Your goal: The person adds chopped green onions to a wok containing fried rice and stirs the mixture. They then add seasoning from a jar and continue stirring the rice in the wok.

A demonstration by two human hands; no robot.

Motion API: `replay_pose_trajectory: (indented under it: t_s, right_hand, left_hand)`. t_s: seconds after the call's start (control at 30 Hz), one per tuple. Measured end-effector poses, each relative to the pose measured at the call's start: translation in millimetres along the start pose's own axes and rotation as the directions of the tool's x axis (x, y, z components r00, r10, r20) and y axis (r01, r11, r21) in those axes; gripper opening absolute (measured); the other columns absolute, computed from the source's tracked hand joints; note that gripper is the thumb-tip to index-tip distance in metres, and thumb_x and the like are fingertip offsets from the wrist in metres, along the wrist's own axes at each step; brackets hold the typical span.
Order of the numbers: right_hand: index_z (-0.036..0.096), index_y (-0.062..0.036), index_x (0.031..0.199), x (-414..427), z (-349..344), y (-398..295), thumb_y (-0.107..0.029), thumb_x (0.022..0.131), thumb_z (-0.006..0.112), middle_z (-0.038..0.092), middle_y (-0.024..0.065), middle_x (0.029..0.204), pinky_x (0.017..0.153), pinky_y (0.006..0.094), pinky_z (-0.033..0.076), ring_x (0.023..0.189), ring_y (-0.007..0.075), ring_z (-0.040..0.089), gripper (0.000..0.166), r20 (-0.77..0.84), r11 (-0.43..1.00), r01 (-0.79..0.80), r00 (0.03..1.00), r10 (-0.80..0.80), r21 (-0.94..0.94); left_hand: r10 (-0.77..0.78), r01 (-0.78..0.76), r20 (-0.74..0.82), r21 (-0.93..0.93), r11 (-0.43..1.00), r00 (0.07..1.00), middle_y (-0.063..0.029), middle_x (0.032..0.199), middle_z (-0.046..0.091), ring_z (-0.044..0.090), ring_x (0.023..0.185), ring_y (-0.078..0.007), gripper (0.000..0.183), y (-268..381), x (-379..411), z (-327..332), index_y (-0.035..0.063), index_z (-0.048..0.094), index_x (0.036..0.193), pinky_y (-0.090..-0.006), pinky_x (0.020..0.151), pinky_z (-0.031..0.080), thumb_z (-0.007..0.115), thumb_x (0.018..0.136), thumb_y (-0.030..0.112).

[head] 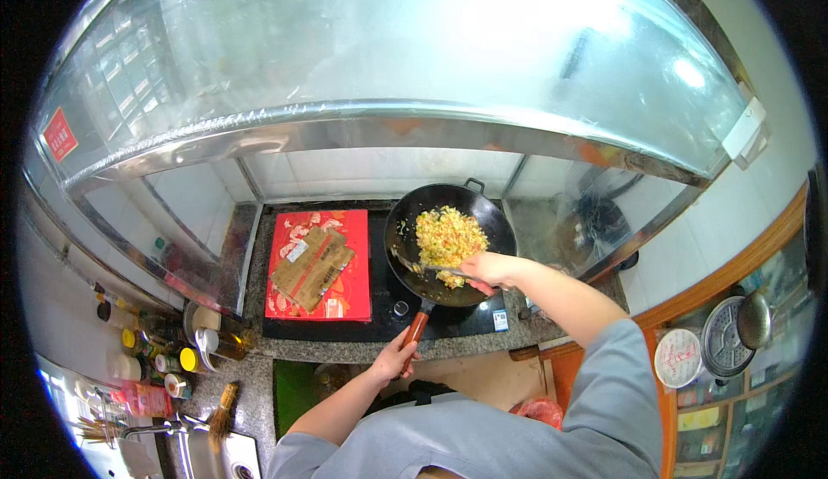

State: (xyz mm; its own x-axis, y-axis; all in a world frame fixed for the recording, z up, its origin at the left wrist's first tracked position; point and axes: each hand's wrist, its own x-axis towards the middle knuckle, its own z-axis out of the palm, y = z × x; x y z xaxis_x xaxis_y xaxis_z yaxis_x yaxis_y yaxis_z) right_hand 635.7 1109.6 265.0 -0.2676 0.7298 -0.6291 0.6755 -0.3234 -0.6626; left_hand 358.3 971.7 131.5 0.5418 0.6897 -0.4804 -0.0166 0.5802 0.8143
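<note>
A black wok (495,217) sits on the right side of a black glass cooktop (381,324). My left hand (393,359) is closed around its reddish-brown wooden handle (416,333). In the wok lies a heap of yellow fried food (449,236) with orange and green bits, possibly fried rice. My right hand (488,269) reaches over the wok's right side and grips a metal spatula (446,270). The spatula points left, and its blade lies at the wok's left inner wall, below and left of the heap. My right hand covers part of the lower right of the wok.
A red box (362,285) with flattened cardboard (317,265) covers the cooktop's left side. Bottles and jars (191,359) crowd the left counter near a whisk brush (222,414) and sink (242,459). A range hood (388,130) hangs overhead; metal-framed glass panels flank the stove.
</note>
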Motion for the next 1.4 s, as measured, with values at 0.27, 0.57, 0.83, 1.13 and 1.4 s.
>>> replay_pose_trajectory:
  t_s: [0.27,0.57,0.83,1.13,1.4]
  right_hand:
    - [0.053,-0.0050,0.081,1.7,-23.4,16.5,-0.022,0.098,0.042,0.052,0.0035,0.060,0.037,0.0310,0.034,0.038,0.0128,0.043,0.027,-0.102,0.982,-0.028,0.994,0.048,0.186]
    - [0.058,-0.0005,0.100,-9.9,6.4,102.0,-0.024,0.093,0.050,0.065,0.0235,0.090,0.069,0.0496,0.050,0.080,0.0418,0.063,0.026,-0.219,0.680,-0.036,0.958,-0.185,-0.732]
    - [0.049,-0.0120,0.127,1.7,19.6,52.8,-0.025,0.094,0.049,0.060,0.0174,0.098,0.069,0.0474,0.053,0.082,0.0360,0.064,0.035,-0.516,0.670,-0.207,0.801,-0.302,-0.713]
    - [0.063,-0.0107,0.117,-63.2,-32.8,40.0,-0.025,0.092,0.054,0.069,0.0151,0.097,0.075,0.0417,0.053,0.089,0.0289,0.067,0.029,-0.348,0.635,-0.175,0.924,-0.157,-0.753]
    - [0.060,-0.0018,0.115,42.3,32.0,133.8,-0.023,0.093,0.053,0.067,0.0145,0.089,0.067,0.0366,0.051,0.073,0.0218,0.065,0.032,-0.410,0.960,0.093,0.890,-0.200,-0.265]
  left_hand:
    - [-0.001,0.002,-0.009,0.026,1.000,1.000,-0.0090,0.088,0.059,0.052,0.049,-0.0105,0.058,-2.4,0.4,-11.1,0.0223,0.019,0.150,-0.0227,0.042,0.043,0.047,0.100,0.028]
    - [0.023,-0.024,0.021,0.041,0.999,1.000,-0.0102,0.090,0.059,0.052,0.050,-0.0110,0.058,-7.8,6.5,-9.1,0.0229,0.019,0.150,-0.0236,0.043,0.044,0.046,0.100,0.029]
    - [-0.005,0.004,0.009,0.017,1.000,1.000,-0.0103,0.090,0.059,0.052,0.049,-0.0111,0.058,-4.4,0.9,-12.6,0.0230,0.019,0.150,-0.0233,0.042,0.043,0.046,0.100,0.029]
    - [-0.011,0.012,-0.016,0.023,1.000,1.000,-0.0090,0.089,0.059,0.050,0.049,-0.0106,0.059,-0.6,0.5,-6.1,0.0229,0.020,0.150,-0.0233,0.041,0.042,0.048,0.099,0.029]
    - [0.015,-0.016,0.036,0.023,1.000,0.999,-0.0085,0.089,0.059,0.051,0.050,-0.0105,0.060,-1.4,11.0,-0.4,0.0227,0.019,0.150,-0.0234,0.042,0.043,0.049,0.099,0.029]
